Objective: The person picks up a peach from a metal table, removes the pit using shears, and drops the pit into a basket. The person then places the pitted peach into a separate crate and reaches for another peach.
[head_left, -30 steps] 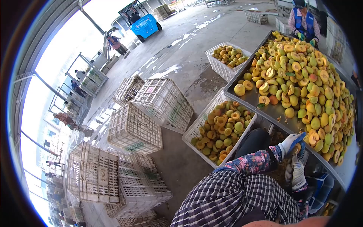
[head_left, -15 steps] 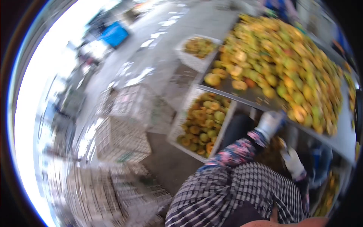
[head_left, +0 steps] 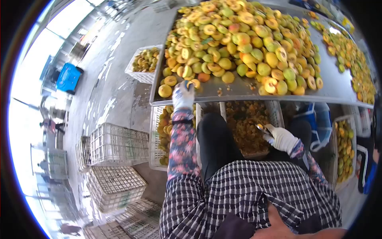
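Note:
My left hand, in a white glove, is at the near left edge of a metal tray table. Its fingers are curled beside a cut yellow peach half; whatever they close on is hidden. Closed round a small metal-tipped hand tool, my gloved right hand hovers over a crate between my knees. An orange bit shows at the tool's tip. Halved peaches lie heaped on the tray, several with cut faces and pits showing.
Below the tray, a crate contains brown-orange scraps. Fruit-filled crates stand at left and right. A blue-and-white bucket sits near my right knee. Stacked crates occupy the left floor; another fruit crate stands beyond.
My view has turned toward the tray and sharpened. My left hand has moved left along the tray's near edge. My right hand still holds the tool below the tray.

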The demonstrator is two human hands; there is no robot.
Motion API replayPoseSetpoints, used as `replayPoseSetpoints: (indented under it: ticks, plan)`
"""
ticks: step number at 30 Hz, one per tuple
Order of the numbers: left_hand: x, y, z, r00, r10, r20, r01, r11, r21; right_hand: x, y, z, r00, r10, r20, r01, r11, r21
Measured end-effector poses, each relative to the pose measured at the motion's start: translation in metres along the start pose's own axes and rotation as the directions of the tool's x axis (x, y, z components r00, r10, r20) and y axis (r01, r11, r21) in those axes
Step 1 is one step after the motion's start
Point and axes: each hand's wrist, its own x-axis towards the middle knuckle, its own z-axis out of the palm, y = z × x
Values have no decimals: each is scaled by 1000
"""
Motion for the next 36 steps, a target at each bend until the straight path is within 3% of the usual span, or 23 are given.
replayPoseSetpoints:
  ticks: [1,2,3,4,6,7,9,11,12,15,17,18,19,20,21,22,23,24,25,27,29,33,36]
  plan:
    - [14,14,-3,985,-57,162,39,993,110,-2,-1,-2,997,-64,-31,64,998,3]
    - [27,6,16,965,-182,191,128,957,262,-2,9,4,994,-79,-70,73,994,-80]
    - [33,-14,40,949,-184,254,69,913,403,-4,-1,-3,998,-54,-38,54,999,-8]
    - [45,-1,25,840,-342,421,201,917,343,-3,8,2,992,-109,-65,108,994,-9]
    - [48,13,15,783,-476,401,410,879,243,2,22,9,987,-141,-80,144,989,39]
    - [52,4,32,806,-438,398,399,899,181,2,30,13,992,-94,-79,98,994,38]
    - [54,-2,44,843,-263,469,238,965,113,6,49,24,981,-169,-99,174,984,47]
    - [47,7,39,867,-295,401,304,952,41,10,57,30,975,-197,-101,207,974,97]
    - [47,4,49,891,-250,379,260,965,25,13,58,32,974,-201,-100,213,968,134]
    - [37,25,32,952,-224,207,278,916,-288,13,41,23,976,-176,-126,195,967,163]
    - [27,59,-4,878,-299,373,476,477,-739,17,27,19,978,-164,-130,183,972,148]
    - [38,46,46,950,-135,281,302,171,-938,18,24,17,979,-162,-125,179,975,135]
    - [25,63,34,928,-83,364,341,-204,-917,14,13,13,970,-191,-152,212,968,131]
    - [7,79,20,891,-107,442,374,-381,-845,12,2,9,959,-220,-180,244,962,125]
    - [-14,96,4,832,-94,547,415,-549,-725,19,9,13,893,-361,-270,370,929,-16]
    - [-30,111,-2,860,-16,510,405,-585,-703,14,-5,3,941,-219,-259,207,976,-75]
    - [-45,124,-2,872,64,485,412,-631,-657,20,10,10,873,-307,-379,277,952,-133]
    - [-54,135,14,922,127,364,362,-614,-702,16,-9,-1,858,-278,-433,276,959,-70]
    - [-69,152,15,928,108,358,344,-617,-708,16,-9,-3,814,-301,-497,307,949,-73]
    - [-93,172,24,839,71,539,461,-618,-637,6,-12,-10,808,-275,-520,315,949,-12]
    - [-92,178,24,787,119,605,536,-618,-575,14,-29,-21,760,-316,-568,337,939,-72]
    - [-106,187,40,833,233,501,552,-408,-727,19,-36,-17,689,-345,-637,341,930,-135]
    - [-118,198,36,942,265,205,162,176,-971,23,-43,-18,705,-314,-635,249,949,-193]
